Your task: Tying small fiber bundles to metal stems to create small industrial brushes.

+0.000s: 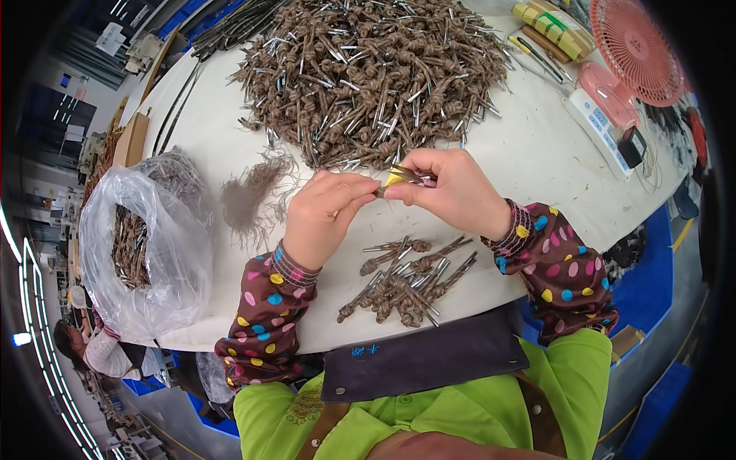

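Near the frame's centre, my left grip [323,211] is pinching a brown cord end [379,192] closed-fingered while my right grip [458,190] is clasping a small yellow-and-dark tool [396,175].

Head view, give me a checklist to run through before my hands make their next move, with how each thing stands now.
1. Yellow-and-metal tool gripped by the right hand: ok, held between thumb and fingers.
2. Left hand well clear of the tool: not ok, its fingertips are right beside it.
3. Firm pinch by the left hand: cannot tell, whatever is there is tiny and mostly hidden.
4. Small pile of knotted pieces separate from the large pile: ok, bare table lies between.
5. Loose fibre tuft off the small pile: ok, it lies apart.
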A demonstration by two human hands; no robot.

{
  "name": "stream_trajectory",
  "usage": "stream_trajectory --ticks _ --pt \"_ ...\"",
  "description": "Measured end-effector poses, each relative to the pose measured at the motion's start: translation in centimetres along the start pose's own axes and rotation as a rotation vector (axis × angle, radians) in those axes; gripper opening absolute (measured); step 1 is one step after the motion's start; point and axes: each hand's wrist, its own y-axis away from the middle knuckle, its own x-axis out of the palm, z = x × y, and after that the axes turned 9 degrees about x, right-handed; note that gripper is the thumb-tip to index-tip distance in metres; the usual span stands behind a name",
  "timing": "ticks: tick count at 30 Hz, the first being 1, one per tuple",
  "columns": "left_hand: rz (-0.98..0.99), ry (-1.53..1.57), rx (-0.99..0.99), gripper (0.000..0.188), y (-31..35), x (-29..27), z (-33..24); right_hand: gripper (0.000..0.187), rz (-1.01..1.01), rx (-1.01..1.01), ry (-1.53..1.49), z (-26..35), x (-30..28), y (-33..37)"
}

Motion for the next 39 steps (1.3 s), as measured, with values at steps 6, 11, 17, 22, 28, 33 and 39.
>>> stream_trajectory --ticks 6,11,17,22,28,33,39 --pt "0.030 0.188 -0.185 0.009 0.6 -0.1 -0.4 0.016 0.126 0.021 -0.258 -0.6 -0.8 -0.6" --pt "0.115 0.538 -0.282 0.005 1.1 0.2 -0.6 0.017 0.242 0.002 -0.230 -1.6 -1.3 -1.3" --pt "0.146 1.112 -0.365 0.007 1.3 1.0 -0.2 0.020 0.145 -0.202 -0.055 -1.2 -0.6 -0.9" --pt "0.023 0.883 -0.305 0.007 1.5 1.3 0.2 0.022 -0.215 -0.186 -0.117 -0.1 -0.2 0.0" --pt "-0.163 0.495 -0.243 0.006 1.7 1.3 0.8 0.021 -0.059 -0.252 0.227 0.3 -0.1 1.0" --pt "-0.127 0.422 -0.212 0.006 1.5 1.5 0.5 0.025 -0.128 -0.247 0.275 -0.1 1.0 0.9" --pt "-0.090 0.335 -0.156 0.007 1.3 1.2 0.6 0.028 -0.102 -0.242 0.352 0.1 0.9 0.7"
